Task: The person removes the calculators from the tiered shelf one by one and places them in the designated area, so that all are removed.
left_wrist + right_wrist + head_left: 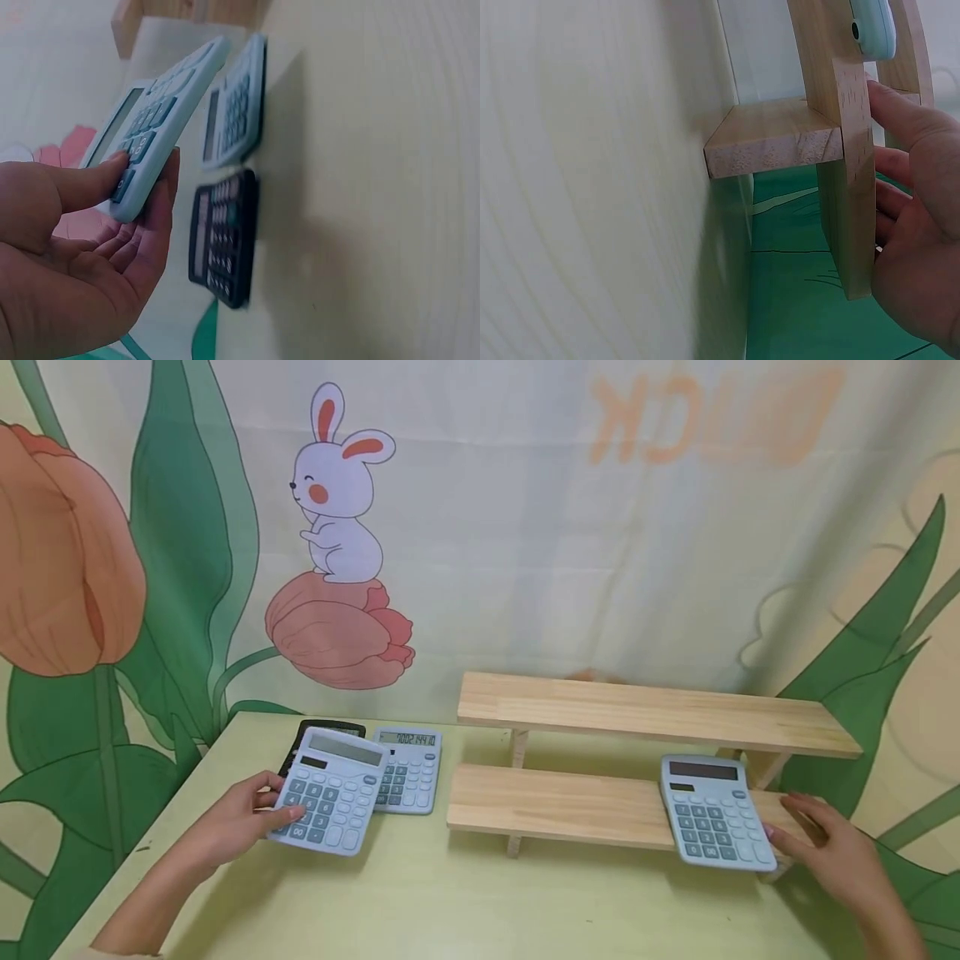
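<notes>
My left hand holds a light blue calculator by its lower left side, thumb over the keys and fingers beneath. Behind it, a second light blue calculator lies on the table, digits showing on its display. A black calculator lies beside that one, mostly covered in the head view. A third light blue calculator leans on the lower shelf of a wooden rack, its bottom edge jutting past the front. At the shelf's right end is my right hand, fingers loosely bent, thumb tip close by that calculator's side.
The rack's upper shelf runs behind and above the lower one, on wooden supports. A curtain printed with a rabbit and tulips hangs directly behind the pale table.
</notes>
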Motion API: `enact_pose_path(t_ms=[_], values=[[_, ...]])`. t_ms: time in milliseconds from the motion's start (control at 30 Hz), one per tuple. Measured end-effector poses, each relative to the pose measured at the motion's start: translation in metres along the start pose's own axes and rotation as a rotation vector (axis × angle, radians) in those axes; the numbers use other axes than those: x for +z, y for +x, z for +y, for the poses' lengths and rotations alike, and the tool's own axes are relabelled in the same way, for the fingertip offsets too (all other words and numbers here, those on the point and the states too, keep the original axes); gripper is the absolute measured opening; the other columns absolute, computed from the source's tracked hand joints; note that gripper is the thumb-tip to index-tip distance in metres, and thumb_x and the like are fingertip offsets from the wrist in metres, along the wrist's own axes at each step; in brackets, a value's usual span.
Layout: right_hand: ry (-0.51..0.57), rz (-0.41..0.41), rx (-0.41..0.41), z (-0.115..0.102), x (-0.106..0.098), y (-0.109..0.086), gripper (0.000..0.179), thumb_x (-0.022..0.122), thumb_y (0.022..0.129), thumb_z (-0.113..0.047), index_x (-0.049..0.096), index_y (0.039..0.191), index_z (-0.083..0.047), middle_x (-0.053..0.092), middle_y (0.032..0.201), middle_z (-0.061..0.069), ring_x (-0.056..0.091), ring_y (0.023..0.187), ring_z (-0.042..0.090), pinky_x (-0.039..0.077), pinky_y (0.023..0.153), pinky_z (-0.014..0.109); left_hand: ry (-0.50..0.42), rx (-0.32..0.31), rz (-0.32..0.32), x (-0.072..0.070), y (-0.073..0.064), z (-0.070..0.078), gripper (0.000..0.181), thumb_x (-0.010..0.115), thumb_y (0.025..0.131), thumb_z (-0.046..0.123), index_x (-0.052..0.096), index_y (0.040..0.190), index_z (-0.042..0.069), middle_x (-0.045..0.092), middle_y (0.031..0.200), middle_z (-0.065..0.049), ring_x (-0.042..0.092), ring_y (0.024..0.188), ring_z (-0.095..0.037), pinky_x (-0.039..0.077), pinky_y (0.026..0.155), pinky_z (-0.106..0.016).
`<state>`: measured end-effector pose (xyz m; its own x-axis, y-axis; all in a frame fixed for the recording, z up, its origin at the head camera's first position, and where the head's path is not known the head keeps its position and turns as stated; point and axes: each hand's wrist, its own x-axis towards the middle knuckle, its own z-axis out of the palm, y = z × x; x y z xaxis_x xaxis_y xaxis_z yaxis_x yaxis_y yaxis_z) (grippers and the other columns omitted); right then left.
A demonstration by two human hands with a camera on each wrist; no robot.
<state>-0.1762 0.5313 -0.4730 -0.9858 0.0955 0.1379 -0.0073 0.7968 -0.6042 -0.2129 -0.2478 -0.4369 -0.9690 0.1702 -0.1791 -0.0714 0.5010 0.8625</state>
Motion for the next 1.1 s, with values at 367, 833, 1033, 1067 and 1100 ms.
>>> enact_pose_path(t_ms=[367,833,1033,1067,1100], values=[[-0.007,-0.002,0.0,-0.001,0.001,0.002,0.08,0.071,0.103,-0.043,0.041,0.156,0.009,0.033,0.161,0.038,0.02,0.151,0.061,0.013,0.129,0.042,0.038,-0.12,-0.022,-0.026,-0.003,-0.039,0.05,0.073,0.103,0.024,0.045,0.129,-0.008,0.067,0.103,-0.009,0.064,0.088,-0.021,0.054,0.074,-0.035],[-0.008,0.021,-0.013,-0.001,0.001,0.0,0.078,0.073,0.102,-0.041,0.044,0.154,0.009,0.034,0.161,0.038,0.017,0.152,0.061,0.008,0.128,0.058,0.044,-0.193,-0.035,-0.021,0.002,-0.058,0.051,0.072,0.103,0.024,0.046,0.129,-0.01,0.067,0.105,-0.009,0.062,0.088,-0.02,0.052,0.074,-0.034],[-0.006,0.022,-0.016,-0.001,0.0,-0.002,0.078,0.072,0.102,-0.041,0.044,0.154,0.009,0.034,0.161,0.038,0.017,0.152,0.061,0.007,0.127,0.063,0.086,-0.214,-0.033,-0.018,0.0,-0.056,0.053,0.074,0.102,0.027,0.047,0.128,-0.01,0.064,0.102,-0.01,0.06,0.089,-0.022,0.05,0.075,-0.035],[-0.013,0.023,-0.016,-0.002,-0.001,-0.002,0.078,0.072,0.102,-0.041,0.044,0.154,0.009,0.034,0.16,0.038,0.018,0.151,0.062,0.008,0.126,0.064,0.092,-0.216,-0.035,-0.018,0.0,-0.055,0.053,0.074,0.102,0.027,0.047,0.128,-0.01,0.064,0.102,-0.01,0.059,0.09,-0.022,0.05,0.075,-0.035],[-0.012,0.02,-0.016,-0.002,-0.001,-0.001,0.078,0.072,0.102,-0.041,0.043,0.154,0.01,0.034,0.16,0.039,0.018,0.151,0.062,0.009,0.125,0.067,0.099,-0.219,-0.036,-0.018,0.0,-0.054,0.054,0.074,0.102,0.028,0.047,0.128,-0.01,0.064,0.103,-0.011,0.059,0.09,-0.022,0.05,0.075,-0.035]])
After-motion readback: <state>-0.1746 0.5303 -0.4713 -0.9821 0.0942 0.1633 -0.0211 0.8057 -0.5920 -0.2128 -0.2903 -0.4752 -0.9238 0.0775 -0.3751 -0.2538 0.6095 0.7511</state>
